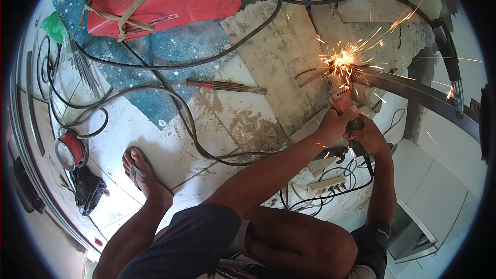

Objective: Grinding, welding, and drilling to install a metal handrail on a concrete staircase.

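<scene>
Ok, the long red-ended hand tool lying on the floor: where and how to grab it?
Probably the ribbed middle of the hand tool, from above on the wearer's side, gripping across its length: it lies flat, long and thin, and that side faces away from the sparks.

Left grip (335, 123) and right grip (368, 134) hold a sparking grinder (341, 100).
</scene>
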Available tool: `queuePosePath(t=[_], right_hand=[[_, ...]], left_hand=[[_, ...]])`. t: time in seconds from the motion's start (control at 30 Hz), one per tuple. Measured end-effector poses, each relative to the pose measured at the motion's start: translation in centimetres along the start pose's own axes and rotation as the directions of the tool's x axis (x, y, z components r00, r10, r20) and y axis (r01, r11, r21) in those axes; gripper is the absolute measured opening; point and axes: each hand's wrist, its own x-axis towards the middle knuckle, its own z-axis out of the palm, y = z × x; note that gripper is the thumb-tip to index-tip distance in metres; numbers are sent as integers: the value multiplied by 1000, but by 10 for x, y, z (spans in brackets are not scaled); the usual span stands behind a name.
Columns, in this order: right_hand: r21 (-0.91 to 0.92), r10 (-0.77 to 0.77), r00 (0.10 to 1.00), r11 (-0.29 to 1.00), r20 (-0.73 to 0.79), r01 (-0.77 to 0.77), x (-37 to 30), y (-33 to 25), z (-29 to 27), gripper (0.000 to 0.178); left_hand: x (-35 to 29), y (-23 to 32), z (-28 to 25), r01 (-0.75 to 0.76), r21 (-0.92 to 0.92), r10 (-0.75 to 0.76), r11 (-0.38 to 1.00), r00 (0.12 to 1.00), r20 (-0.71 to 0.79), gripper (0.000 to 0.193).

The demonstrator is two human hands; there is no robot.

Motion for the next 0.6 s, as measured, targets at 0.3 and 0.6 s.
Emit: queuePosePath(t=[0.3, 0.6], right_hand=[[-34, -25, 999, 999, 26, 26, 4, -1, 1, 44], [-73, -117, 993, 990, 33, 120, -2, -6, -3, 48]], left_hand=[[3, -7, -1, 51, -32, -51, 998, 999, 8, 50], [4, -3, -1, 120, -121, -109, 985, 990, 95, 48]])
